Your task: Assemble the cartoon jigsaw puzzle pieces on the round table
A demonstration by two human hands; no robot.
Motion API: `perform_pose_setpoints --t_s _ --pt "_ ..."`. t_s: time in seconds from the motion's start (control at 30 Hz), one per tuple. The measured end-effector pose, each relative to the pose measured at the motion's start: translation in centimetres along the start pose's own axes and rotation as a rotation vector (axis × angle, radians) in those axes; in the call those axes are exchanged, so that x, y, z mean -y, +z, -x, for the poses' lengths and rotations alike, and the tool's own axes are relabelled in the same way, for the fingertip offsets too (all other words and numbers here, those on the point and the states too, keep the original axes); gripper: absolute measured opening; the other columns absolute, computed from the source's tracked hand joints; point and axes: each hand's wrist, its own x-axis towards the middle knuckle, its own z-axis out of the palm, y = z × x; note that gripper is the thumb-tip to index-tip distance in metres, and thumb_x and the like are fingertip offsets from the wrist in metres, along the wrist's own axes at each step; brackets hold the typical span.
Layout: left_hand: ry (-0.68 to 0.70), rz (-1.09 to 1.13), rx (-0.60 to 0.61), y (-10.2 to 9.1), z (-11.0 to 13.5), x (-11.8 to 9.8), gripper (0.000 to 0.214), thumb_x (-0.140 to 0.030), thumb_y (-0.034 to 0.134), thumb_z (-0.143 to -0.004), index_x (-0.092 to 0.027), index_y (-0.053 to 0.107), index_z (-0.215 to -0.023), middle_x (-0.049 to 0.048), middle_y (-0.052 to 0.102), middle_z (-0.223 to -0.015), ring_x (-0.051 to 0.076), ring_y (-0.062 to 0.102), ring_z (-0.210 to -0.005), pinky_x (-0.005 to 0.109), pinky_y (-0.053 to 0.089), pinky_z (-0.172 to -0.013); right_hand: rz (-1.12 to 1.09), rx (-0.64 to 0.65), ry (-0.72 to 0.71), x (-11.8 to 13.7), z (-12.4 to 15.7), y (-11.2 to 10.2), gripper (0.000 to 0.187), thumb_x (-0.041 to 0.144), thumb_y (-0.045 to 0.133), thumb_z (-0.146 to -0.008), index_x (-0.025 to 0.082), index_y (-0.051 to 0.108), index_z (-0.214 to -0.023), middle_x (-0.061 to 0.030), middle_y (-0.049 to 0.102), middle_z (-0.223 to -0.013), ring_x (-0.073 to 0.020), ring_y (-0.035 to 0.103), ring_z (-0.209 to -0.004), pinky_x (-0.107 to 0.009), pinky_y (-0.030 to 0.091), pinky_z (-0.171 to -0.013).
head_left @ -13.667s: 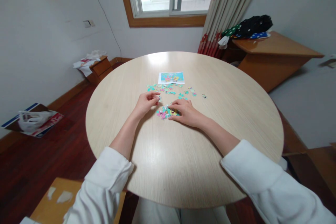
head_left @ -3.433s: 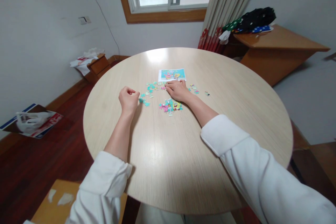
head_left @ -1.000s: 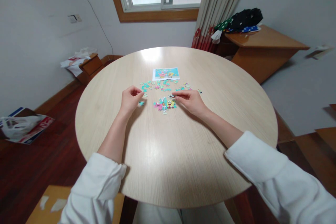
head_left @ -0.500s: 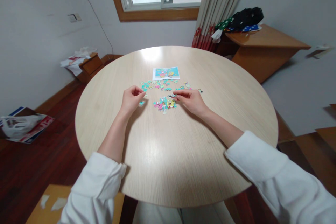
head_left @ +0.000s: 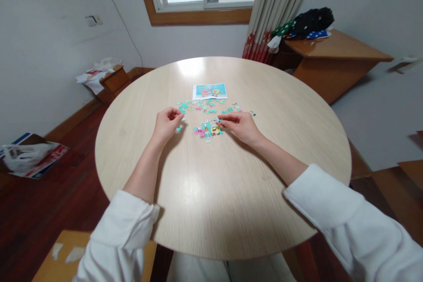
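Note:
A small joined patch of jigsaw (head_left: 207,130) with pink and yellow figures lies at the middle of the round table (head_left: 218,194). My right hand (head_left: 240,125) rests just right of it, fingers pinched on a puzzle piece at the patch's upper edge. My left hand (head_left: 166,122) is curled left of the patch, thumb and fingers pinched together on something I cannot make out; a teal piece (head_left: 179,129) lies beside it. Several loose teal and pink pieces (head_left: 201,107) are scattered behind. A reference picture (head_left: 209,90) lies beyond them.
A wooden desk (head_left: 333,59) with dark clothes stands at the back right by a curtain (head_left: 279,0). A low wooden box (head_left: 110,80) with papers sits at the left wall. A plastic bag (head_left: 28,155) lies on the dark floor. A cardboard box (head_left: 62,255) is near my left elbow.
Over the last second both hands have hardly moved. Earlier, my right hand came back from the loose pieces near the picture to the joined patch.

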Motion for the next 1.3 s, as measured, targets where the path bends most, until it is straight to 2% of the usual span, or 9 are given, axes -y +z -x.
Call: perform_pose_setpoints --t_s 0.33,0.6,0.8,1.07,1.3 --pt "-0.001 -0.006 0.010 -0.10 0.09 -0.19 0.010 -0.015 0.064 -0.069 -0.017 0.057 -0.062 -0.0004 0.052 -0.060 0.010 0.044 -0.055 0.023 0.034 -0.052 -0.019 0.015 0.033 0.10 0.12 0.06 0.029 0.031 0.083 -0.060 0.016 0.076 -0.084 -0.0076 0.075 -0.081 -0.0211 0.072 -0.079 -0.043 0.059 -0.085" --pt "0.013 0.016 0.012 -0.16 0.01 0.02 0.008 -0.016 0.064 -0.063 -0.017 0.056 -0.060 -0.0024 0.052 -0.058 0.009 0.044 -0.055 0.022 0.034 -0.052 0.084 -0.008 -0.043 0.27 0.13 -0.20 0.027 0.030 0.079 -0.060 0.015 0.077 -0.082 -0.0077 0.075 -0.081 -0.0199 0.070 -0.077 -0.039 0.059 -0.079" --pt "0.013 0.038 0.023 -0.19 0.08 -0.10 0.009 -0.012 0.061 -0.059 -0.017 0.054 -0.058 -0.0035 0.051 -0.055 0.008 0.044 -0.053 0.021 0.033 -0.051 0.151 -0.041 -0.113 0.02 -0.05 -0.35 0.022 0.029 0.073 -0.066 0.017 0.078 -0.084 -0.0072 0.076 -0.085 -0.0192 0.069 -0.079 -0.037 0.058 -0.080" --pt "0.029 0.029 0.012 -0.25 -0.02 0.05 0.009 -0.010 0.058 -0.056 -0.017 0.054 -0.059 -0.0040 0.050 -0.055 0.008 0.043 -0.053 0.021 0.031 -0.050 0.174 -0.060 -0.116 -0.51 -0.44 -0.56 0.025 0.031 0.069 -0.073 0.017 0.078 -0.091 -0.0074 0.075 -0.085 -0.0180 0.069 -0.076 -0.037 0.057 -0.078" --pt "0.029 0.041 0.015 -0.21 0.04 0.00 0.008 -0.011 0.059 -0.056 -0.016 0.054 -0.059 -0.0037 0.050 -0.055 0.008 0.042 -0.052 0.021 0.031 -0.050 0.143 -0.073 -0.118 -0.52 -0.49 -0.58 0.029 0.032 0.072 -0.071 0.015 0.076 -0.095 -0.0075 0.074 -0.081 -0.0177 0.068 -0.073 -0.036 0.058 -0.074"
